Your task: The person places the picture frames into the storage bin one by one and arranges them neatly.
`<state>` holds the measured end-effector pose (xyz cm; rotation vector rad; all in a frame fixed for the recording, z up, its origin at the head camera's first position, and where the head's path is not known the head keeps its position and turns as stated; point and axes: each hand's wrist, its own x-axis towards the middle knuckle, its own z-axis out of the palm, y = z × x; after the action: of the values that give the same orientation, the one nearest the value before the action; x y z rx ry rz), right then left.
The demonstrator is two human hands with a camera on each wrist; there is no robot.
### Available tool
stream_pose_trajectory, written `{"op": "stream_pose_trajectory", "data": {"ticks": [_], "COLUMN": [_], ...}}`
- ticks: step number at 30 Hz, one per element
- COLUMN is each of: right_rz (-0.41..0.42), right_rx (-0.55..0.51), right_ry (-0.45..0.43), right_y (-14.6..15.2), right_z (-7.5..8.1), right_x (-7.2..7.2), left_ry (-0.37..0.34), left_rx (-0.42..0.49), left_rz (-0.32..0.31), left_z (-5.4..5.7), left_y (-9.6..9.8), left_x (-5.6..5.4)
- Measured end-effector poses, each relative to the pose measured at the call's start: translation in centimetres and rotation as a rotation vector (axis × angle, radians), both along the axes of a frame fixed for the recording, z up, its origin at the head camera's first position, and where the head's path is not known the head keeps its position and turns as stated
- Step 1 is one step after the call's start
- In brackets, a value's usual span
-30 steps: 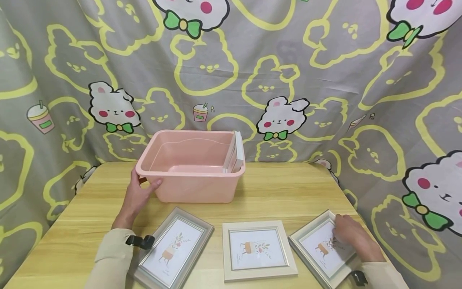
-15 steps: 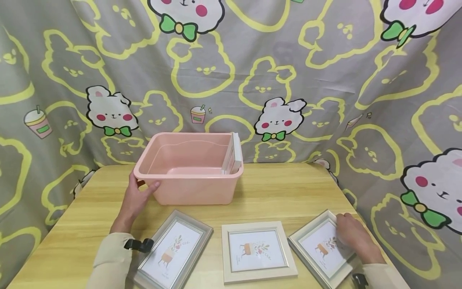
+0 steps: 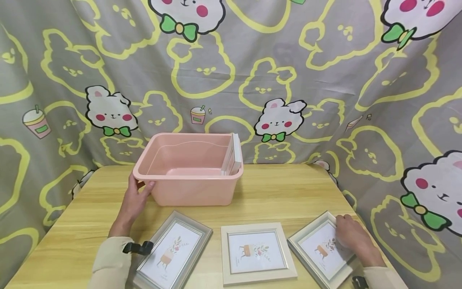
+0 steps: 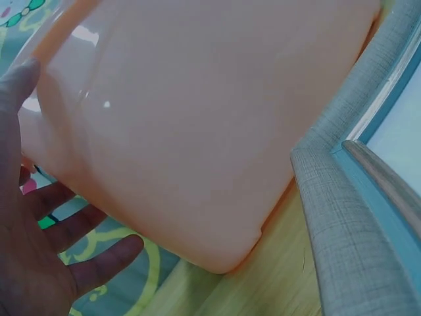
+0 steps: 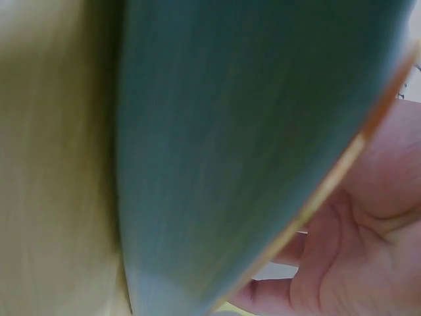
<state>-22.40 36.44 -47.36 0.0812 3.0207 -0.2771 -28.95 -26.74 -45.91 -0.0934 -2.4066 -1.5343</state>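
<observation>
- Patterned curtain [image 3: 213, 80] behind wooden table [image 3: 285, 192].
- Left hand [image 3: 135, 200] clasps pink tub [image 3: 195, 192] ahead, thumb in front; only its wrist view shows splayed fingers [image 4: 108, 263].
- Right hand [image 3: 354, 236] grips right frame [image 3: 321, 248] edge.
- Between hands: 2 more frames [image 3: 259, 253] [image 3: 172, 252].

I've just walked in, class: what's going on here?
A person's left hand holds a pink tub by its near left corner, and the right hand grips the right picture frame by its edge. The middle frame and left frame lie face up on the table. A white frame-like thing stands inside the tub at its right end.
</observation>
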Motion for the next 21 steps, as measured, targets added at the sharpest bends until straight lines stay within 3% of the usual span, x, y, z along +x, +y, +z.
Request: {"op": "stream_pose_trajectory", "data": {"ticks": [13,21], "right_rz": [0.016,0.023], "right_rx": [0.022,0.011], "right_ry": [0.059,0.116], "right_y": [0.3,0.9], "right_z": [0.0,0.9], "right_x": [0.1,0.0], "left_ry": [0.009,0.009], "left_rx": [0.047,0.061], "left_rz": [-0.009,-0.015], "left_z": [-0.1,0.1], "left_y": [0.2,0.2], "left_x": [0.3,0.4]}}
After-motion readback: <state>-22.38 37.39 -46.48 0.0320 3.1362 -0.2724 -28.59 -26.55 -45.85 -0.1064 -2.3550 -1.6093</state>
